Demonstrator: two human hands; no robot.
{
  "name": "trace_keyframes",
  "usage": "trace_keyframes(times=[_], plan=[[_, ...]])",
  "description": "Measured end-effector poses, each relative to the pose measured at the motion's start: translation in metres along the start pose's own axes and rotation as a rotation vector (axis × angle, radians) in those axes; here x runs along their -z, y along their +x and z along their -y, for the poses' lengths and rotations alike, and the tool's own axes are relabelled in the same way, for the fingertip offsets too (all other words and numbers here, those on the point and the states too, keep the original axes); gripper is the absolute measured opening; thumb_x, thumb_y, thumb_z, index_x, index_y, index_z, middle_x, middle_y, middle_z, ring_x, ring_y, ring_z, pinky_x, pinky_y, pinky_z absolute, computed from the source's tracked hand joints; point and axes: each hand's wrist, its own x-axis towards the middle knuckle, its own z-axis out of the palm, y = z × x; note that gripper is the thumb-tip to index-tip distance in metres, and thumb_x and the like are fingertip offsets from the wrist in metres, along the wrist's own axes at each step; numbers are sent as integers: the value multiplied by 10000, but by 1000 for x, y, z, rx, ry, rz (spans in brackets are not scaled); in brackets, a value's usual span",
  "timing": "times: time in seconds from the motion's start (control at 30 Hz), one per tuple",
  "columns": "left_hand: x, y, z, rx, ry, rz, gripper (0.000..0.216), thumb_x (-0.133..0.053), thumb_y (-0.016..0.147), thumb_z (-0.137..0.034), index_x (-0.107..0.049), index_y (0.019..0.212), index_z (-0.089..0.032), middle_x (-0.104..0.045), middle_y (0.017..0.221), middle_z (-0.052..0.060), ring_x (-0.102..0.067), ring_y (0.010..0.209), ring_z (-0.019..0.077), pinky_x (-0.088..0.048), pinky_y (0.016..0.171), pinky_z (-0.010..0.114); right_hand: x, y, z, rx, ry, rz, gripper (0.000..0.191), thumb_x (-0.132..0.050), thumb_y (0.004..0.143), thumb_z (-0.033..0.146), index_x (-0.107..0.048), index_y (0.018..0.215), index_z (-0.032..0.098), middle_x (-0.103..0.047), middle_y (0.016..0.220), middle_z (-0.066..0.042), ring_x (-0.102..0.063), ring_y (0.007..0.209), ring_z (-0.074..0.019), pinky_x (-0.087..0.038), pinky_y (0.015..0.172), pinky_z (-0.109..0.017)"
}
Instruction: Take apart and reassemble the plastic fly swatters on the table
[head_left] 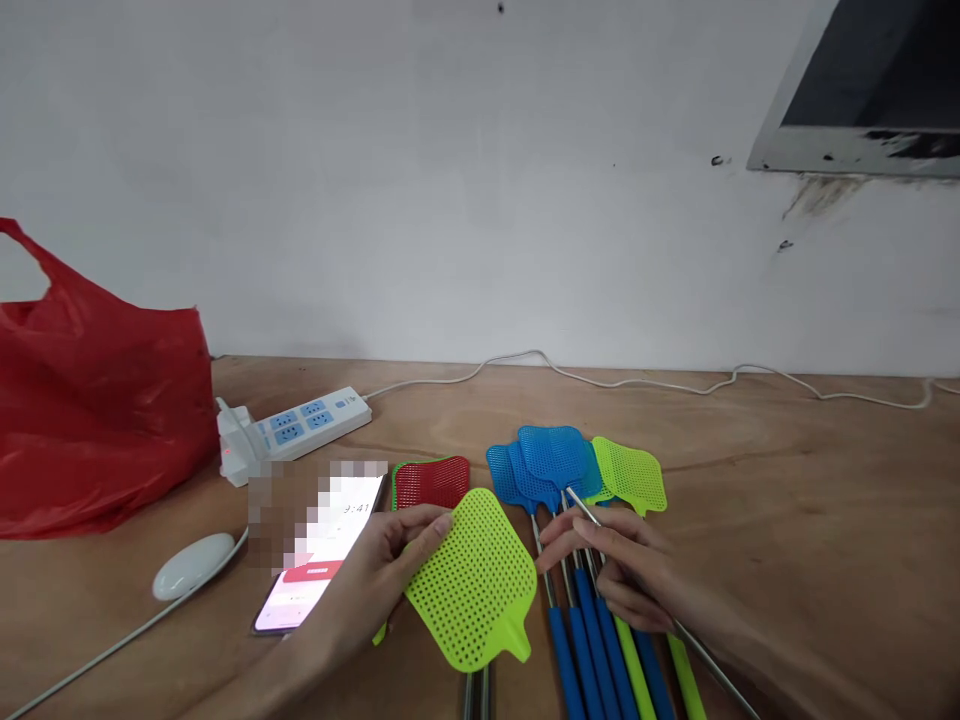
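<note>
My left hand (409,545) pinches the edge of a yellow-green fly swatter head (476,585), a perforated paddle whose short socket points down to the right. No rod sits in that socket. Between the fingers of my right hand (630,565) is a thin metal rod (716,665), its tip angled up to the left. Under and beside this hand lie several fly swatters with blue heads (553,455) and blue grips (566,665), plus yellow-green ones (631,475). Behind the held head rests a red swatter head (433,482) with a green edge showing beneath.
A red plastic bag (105,400) stands at the left. Near it are a white power strip (330,415), a lit phone (330,545) and a white computer mouse (193,565). A white cable (637,382) runs along the wall. Metal rods (478,695) lie at the front edge.
</note>
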Motion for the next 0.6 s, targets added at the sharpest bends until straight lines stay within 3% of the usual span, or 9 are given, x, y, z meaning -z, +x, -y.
trace_keyframes(times=[0.07,0.17,0.27,0.37,0.43,0.53,0.6], plan=[[1,-1,2,5,17,28,385,-620,893,-530,-723,1060,-199,-701,689,21,-678,676,181,-526,605,242,0,-3,-2,-58,52,83,468,-606,864,594,-724,994,160,-588,536,48,-214,270,-17,-175,294,-191],[4,-1,3,30,78,1,483,-608,893,-554,-619,1224,-201,-673,654,-8,-594,510,136,-416,419,185,1,-3,-6,-116,93,126,487,-642,855,573,-758,1029,133,-341,325,123,-208,257,-35,-189,303,-177],[5,-2,0,8,64,-76,587,-579,897,-579,-485,1352,-221,-600,618,-63,-440,359,84,-321,335,170,3,2,-9,-89,182,21,449,-711,809,537,-779,982,128,-375,326,114,-192,248,-22,-180,290,-175],[5,-6,-5,-68,38,-99,548,-566,919,-538,-487,1358,-221,-551,616,-71,-480,437,104,-453,458,217,3,7,-11,-20,250,-117,368,-728,810,469,-789,962,140,-631,507,16,-224,252,2,-197,288,-176],[5,-9,-7,-81,66,-57,473,-569,925,-500,-554,1309,-225,-575,660,-47,-530,529,130,-504,576,261,1,7,-10,-12,280,-159,314,-690,852,427,-787,1008,173,-766,796,-80,-264,264,18,-212,293,-173],[5,-14,-7,-76,149,13,388,-584,914,-482,-646,1211,-241,-602,705,-31,-586,614,155,-496,691,296,-3,4,-9,-23,313,-193,273,-671,867,384,-779,1057,219,-726,1196,-154,-288,282,33,-225,289,-175],[5,-13,-6,-68,187,9,374,-585,911,-491,-668,1182,-246,-598,681,-35,-609,641,168,-478,719,300,-6,2,-8,-36,306,-171,291,-692,849,366,-765,1098,234,-671,1302,-171,-296,287,33,-227,285,-177]])
